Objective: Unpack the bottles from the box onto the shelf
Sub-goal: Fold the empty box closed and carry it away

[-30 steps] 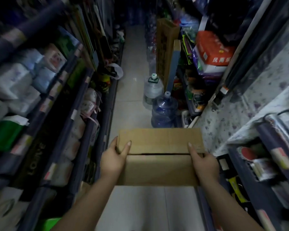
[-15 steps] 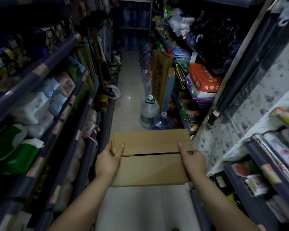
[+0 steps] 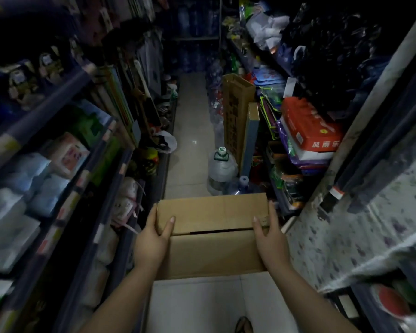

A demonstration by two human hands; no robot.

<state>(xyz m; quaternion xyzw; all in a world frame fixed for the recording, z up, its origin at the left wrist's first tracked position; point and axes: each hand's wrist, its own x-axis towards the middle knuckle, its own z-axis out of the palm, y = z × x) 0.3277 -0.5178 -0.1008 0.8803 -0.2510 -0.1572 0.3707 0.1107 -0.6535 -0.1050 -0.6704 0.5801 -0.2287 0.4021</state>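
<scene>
Red package (image 3: 310,127) on the right shelf reads "风雨乐"

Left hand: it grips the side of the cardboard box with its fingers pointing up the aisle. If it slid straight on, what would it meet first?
Probably nothing soon: past the left hand and box lies bare floor. Depth is unclear.

The view tilts up and moves forward: the blue water jug (image 3: 243,186) at 12 o'clock slips behind the cardboard box (image 3: 211,234), probably carried along the aisle.
</scene>
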